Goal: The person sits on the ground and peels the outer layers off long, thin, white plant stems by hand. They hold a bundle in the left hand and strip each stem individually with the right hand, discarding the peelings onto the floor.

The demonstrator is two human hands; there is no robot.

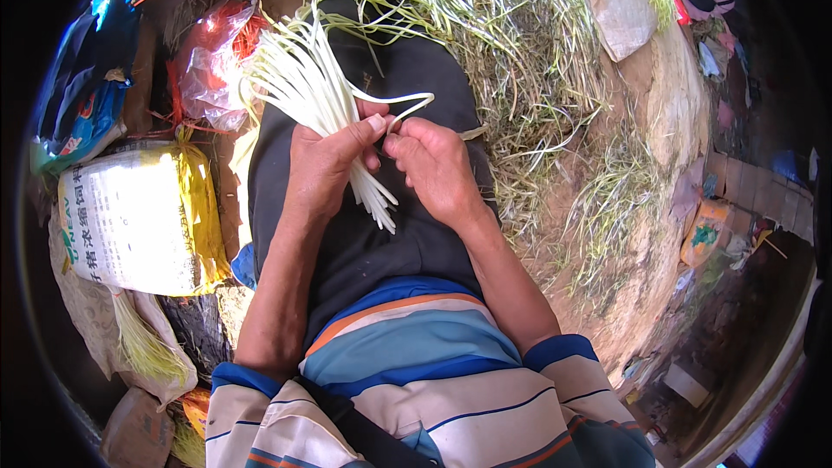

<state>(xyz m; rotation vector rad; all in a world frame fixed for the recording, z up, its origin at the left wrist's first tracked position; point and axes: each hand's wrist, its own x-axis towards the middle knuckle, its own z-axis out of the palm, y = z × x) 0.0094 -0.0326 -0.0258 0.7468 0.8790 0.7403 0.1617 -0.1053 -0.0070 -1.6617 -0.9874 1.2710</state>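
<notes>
Over my dark-trousered lap, my left hand (334, 160) is closed around a bundle of blanched chives (316, 78). The white stalks fan out toward the upper left, and their lower ends stick out below my palm. Thin yellow-green leaves trail over my knee. My right hand (433, 165) is pinched close beside the left, its fingertips almost touching the left thumb. One chive stalk (416, 104) bends away from the bundle and loops back down into the right fingertips. Where exactly it is gripped is partly hidden by the fingers.
A big heap of loose chives (511, 52) lies on the ground to my right, with scattered strands (615, 199) nearer. At left are a white and yellow sack (130, 221), a clear plastic bag (212, 78) with red ties and a blue bag (87, 78). A pale sack (615, 0) lies at upper right.
</notes>
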